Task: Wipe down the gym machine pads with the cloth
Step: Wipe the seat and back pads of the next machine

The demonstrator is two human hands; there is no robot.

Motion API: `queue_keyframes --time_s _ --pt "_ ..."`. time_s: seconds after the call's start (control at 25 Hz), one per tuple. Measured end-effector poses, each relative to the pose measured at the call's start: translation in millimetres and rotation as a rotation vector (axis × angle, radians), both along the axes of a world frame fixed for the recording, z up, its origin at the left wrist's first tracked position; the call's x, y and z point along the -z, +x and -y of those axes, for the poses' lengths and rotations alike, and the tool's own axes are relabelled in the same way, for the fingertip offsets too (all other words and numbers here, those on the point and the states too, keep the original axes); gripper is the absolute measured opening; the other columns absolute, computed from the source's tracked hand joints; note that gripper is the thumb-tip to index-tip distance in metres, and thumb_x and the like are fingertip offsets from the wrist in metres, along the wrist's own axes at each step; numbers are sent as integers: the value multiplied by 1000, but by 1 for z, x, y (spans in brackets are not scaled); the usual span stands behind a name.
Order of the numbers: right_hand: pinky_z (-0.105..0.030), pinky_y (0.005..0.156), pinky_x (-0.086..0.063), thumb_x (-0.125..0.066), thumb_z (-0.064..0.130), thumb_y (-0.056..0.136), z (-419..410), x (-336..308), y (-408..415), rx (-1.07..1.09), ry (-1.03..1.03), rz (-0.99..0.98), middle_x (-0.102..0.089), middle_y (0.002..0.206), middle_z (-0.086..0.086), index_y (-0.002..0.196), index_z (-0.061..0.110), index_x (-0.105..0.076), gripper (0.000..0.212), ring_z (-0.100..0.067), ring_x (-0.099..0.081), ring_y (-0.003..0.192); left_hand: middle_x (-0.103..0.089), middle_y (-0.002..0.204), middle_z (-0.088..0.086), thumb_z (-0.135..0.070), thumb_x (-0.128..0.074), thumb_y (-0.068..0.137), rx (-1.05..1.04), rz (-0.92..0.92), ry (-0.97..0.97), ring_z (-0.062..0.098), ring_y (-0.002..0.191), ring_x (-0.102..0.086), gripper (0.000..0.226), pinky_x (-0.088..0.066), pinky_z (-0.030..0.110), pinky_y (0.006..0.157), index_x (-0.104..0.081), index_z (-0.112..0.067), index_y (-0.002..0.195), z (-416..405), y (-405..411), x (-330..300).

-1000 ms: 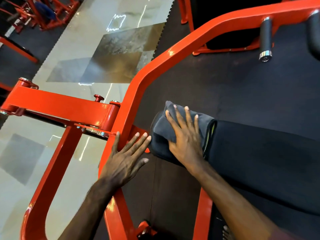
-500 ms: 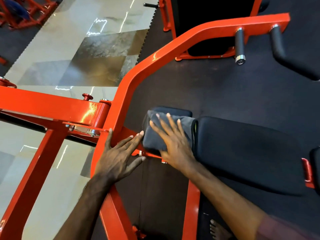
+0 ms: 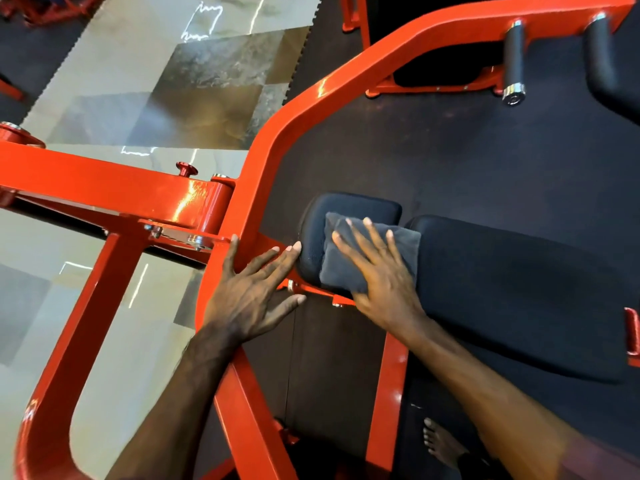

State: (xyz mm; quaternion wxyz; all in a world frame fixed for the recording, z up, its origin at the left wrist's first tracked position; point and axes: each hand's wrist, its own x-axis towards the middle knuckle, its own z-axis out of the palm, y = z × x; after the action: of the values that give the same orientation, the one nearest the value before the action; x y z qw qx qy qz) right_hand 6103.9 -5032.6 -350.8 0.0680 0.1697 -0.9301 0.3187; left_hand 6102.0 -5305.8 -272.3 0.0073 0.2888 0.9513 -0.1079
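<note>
Grey cloth (image 3: 349, 261) pressed flat on small black pad (image 3: 349, 206) under open right hand (image 3: 384, 285). Left hand (image 3: 249, 296), fingers spread, resting on red frame (image 3: 301, 109) just left.

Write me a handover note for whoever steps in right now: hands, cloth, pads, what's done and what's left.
Right hand: flat, fingers straight, pressing the folded grey cloth onto the small end pad.
Left hand: open, resting on the red frame beside that pad.
Long seat pad: just right of the cloth, nothing on it.
Done: cannot tell which surfaces are already wiped.
Left: finish the small pad, then probably the long one.
</note>
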Motion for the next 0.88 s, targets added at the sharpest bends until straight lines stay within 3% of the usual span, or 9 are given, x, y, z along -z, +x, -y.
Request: queue_keyframes --time_s 0.12,0.2,0.32,0.44,0.52,0.72,0.8,0.88 --pt "-61 129 -10 -67 20 81 42 -23 -25 208 -37 89 -10 177 2 166 28 -28 94 -29 1 164 -52 160 -5 -73 -41 103 -11 -1 -40 17 151 -45 84 -9 72 125 -27 -22 168 1 -3 3" --pt "-61 128 -10 -66 23 80 51 -25 -14 73 -12 8 -8 177 0 167 25 -25 96 -31 3 163 -53 159 -3 -71 -40 103 -15 16 -51 19 151 -46 79 -9 73 125 -36 -22 165 3 -4 2" --pt "-63 128 -14 -68 19 74 3 1 31 -163 86 -83 -7 177 -2 168 24 -22 105 -31 2 163 -43 166 -8 -72 -38 103 -19 37 -40 15 153 -42 83 -8 72 125 -21 -24 170 0 -4 -2" --pt "-63 129 -13 -72 5 71 -9 8 25 67 -53 91 -9 177 1 167 26 -26 109 -29 1 164 -37 168 -13 -74 -39 103 -29 23 -43 10 155 -38 87 -7 71 126 -11 -27 171 1 -2 0" --pt "-62 129 -11 -70 9 77 20 -11 1 227 -76 140 -9 177 1 166 27 -27 100 -30 2 164 -35 169 -13 -75 -37 103 -26 25 -56 10 155 -36 87 -6 71 126 -10 -28 171 1 -3 1" --pt "-63 128 -14 -73 14 75 3 1 35 -127 4 -25 -8 177 -2 167 25 -25 105 -30 3 163 -37 168 -11 -74 -33 103 -27 39 -25 12 155 -38 85 -6 71 126 -10 -27 171 0 -3 0" --pt "-58 129 -19 -74 1 72 -13 11 47 -25 -88 77 -7 177 1 167 26 -25 110 -28 4 164 -35 169 -12 -75 -33 103 -29 41 -27 12 155 -37 86 -4 70 126 -7 -28 171 0 -3 -1" --pt "-45 127 -24 -70 -7 77 2 4 25 229 -299 206 -8 177 4 167 28 -27 105 -25 3 164 -35 169 -11 -75 -32 103 -27 41 -26 12 155 -38 86 -4 70 126 -6 -29 171 0 -2 0"
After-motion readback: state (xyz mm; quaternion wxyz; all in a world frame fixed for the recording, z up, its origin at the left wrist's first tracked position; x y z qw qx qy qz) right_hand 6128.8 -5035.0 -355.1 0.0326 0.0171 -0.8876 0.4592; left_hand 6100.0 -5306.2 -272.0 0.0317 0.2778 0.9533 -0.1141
